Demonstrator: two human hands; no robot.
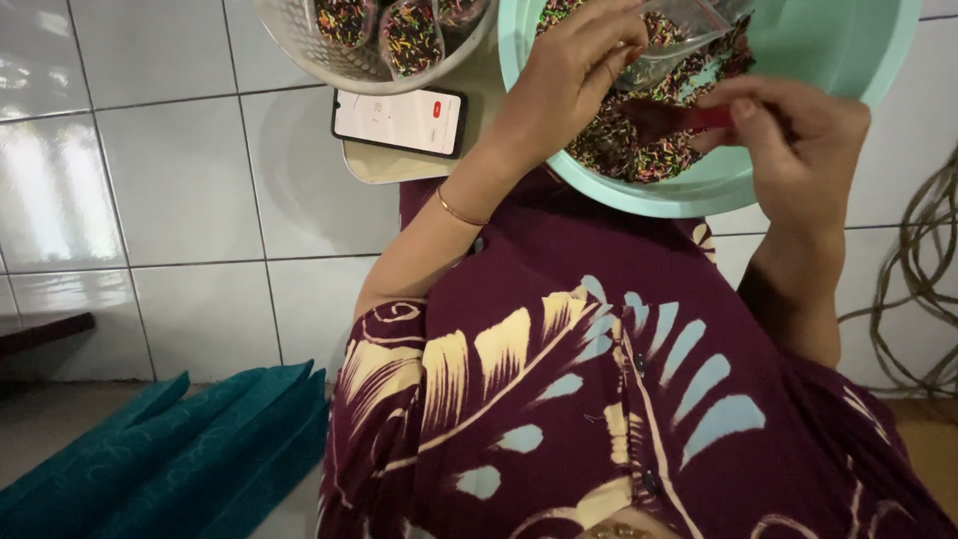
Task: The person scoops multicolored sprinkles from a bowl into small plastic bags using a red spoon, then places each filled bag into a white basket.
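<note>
Already a few filled packets sit in the white basket (pixel 299 40); your left hand (pixel 579 70) pinches a clear bag (pixel 689 25) (seemingly part-filled), your right hand (pixel 798 130) grips a red scoop (pixel 689 118) in the sprinkle-heaped teal bowl (pixel 828 50).

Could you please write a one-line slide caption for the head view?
Left hand holds a clear bag over a mint bowl of coloured sprinkles; right hand grips a red scoop.

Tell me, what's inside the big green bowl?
The mint green bowl holds colourful sprinkles. The left hand holds a clear plastic bag over them; the right hand holds a red scoop. The bowl's bottom is covered.
</note>
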